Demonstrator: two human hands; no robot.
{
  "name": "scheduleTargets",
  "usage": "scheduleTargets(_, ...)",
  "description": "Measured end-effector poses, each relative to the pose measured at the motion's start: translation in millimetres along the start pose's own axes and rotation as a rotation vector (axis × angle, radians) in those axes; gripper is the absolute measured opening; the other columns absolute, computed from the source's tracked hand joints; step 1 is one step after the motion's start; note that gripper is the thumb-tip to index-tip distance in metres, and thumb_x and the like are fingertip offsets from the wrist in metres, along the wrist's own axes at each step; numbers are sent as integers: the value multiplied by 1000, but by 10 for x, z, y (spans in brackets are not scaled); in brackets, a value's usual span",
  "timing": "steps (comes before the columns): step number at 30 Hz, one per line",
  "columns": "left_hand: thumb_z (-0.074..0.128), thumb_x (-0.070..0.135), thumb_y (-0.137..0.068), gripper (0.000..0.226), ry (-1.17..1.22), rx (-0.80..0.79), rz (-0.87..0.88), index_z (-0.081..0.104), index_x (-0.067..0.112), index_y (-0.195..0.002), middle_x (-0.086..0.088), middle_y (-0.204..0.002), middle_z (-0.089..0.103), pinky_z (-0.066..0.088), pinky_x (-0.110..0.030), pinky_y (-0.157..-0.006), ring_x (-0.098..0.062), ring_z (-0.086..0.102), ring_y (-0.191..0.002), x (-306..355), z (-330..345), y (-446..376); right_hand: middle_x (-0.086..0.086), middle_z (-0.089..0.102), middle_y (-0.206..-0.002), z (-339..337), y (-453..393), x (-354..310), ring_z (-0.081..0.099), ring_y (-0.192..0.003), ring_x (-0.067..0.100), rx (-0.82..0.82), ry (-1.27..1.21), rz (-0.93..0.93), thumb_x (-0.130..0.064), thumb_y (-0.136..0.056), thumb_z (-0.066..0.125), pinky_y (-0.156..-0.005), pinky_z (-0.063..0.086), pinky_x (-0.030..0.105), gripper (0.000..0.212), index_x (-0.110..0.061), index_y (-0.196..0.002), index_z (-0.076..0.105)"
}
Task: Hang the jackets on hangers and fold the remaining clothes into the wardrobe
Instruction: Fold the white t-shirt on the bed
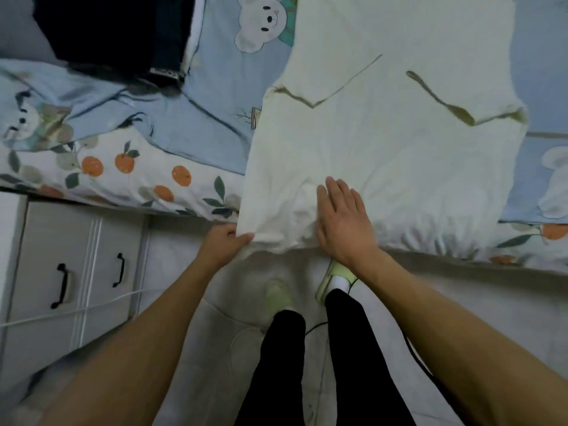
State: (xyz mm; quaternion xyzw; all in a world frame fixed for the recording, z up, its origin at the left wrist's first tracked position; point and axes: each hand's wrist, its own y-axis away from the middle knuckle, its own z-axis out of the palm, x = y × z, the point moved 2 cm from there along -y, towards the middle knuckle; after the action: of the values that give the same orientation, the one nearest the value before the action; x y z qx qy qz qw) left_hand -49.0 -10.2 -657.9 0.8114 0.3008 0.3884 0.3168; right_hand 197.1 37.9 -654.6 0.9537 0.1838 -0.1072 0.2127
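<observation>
So the left hand [226, 241] is pinching the near-left corner of the hem of a pale T-shirt [384, 142], thumb on top, fingers tucked under the cloth right where it spills off the edge of the bed [129, 167]. The right hand [341, 219] grips nothing: it lies flat, fingers straight and together, pressing on the fabric just beside the left one, a bit further onto the mattress.

The shirt is spread out on the bed with its long axis running straight away from the person, hem nearest, sleeves out to each side further up; the collar end is out of frame. So everything left to fold lies ahead of and to the right of both hands. I'd say the left hand has the corner for a fold while the right pins or smooths. The far-right hem is well away from either hand, though the right is closer.

A dark pile of clothes [113, 32] sits top left on the bed, and a white cabinet [70, 272] stands by the floor.
</observation>
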Motion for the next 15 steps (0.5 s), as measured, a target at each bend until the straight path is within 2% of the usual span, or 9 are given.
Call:
scheduleTargets(2,70,23,-90,19,-27,39,-10,62,7,-96,-3,-80,58,41,-27,-63,-20,54,-76,-72,-68,269,26,36,-151,-19,207,-77,33,-140,45,-20,-45,23,-16,-83,59,-114,29,55,65,3,-143,42)
scheduleTargets(4,68,19,-90,17,2,94,1,56,9,-97,2,-80,56,42,-26,-62,-17,53,-74,-85,-149,543,28,46,-140,-63,407,-190,42,-131,46,-66,-106,42,-18,-84,56,-105,38,51,53,4,-131,51)
scheduleTargets(6,66,15,-91,17,148,132,18,55,8,-101,5,-83,58,48,-27,-65,-11,55,-74,-14,-233,827,24,55,-123,-128,602,-331,53,-113,43,-112,-148,42,-25,-86,49,-89,46,45,41,2,-114,58)
scheduleTargets(9,65,10,-92,20,415,108,20,55,10,-110,5,-95,63,58,-33,-72,-12,61,-85,146,-352,1241,16,54,-118,-197,910,-596,54,-103,36,-204,-166,-14,-24,-89,52,-80,48,42,32,-5,-115,56)
scheduleTargets(13,59,-9,-89,35,649,72,24,54,15,-114,-6,-102,68,58,-25,-64,-18,66,-88,317,-408,1526,13,49,-128,-259,1144,-934,52,-106,33,-126,-184,-48,-36,-86,61,-83,48,42,54,-8,-131,47)
scheduleTargets(15,56,-13,-88,39,738,68,11,53,13,-117,-9,-102,68,56,-24,-65,-18,66,-86,398,-439,1642,14,49,-128,-331,1198,-1088,52,-105,33,-53,-187,-28,-42,-83,65,-83,48,42,65,-9,-135,44)
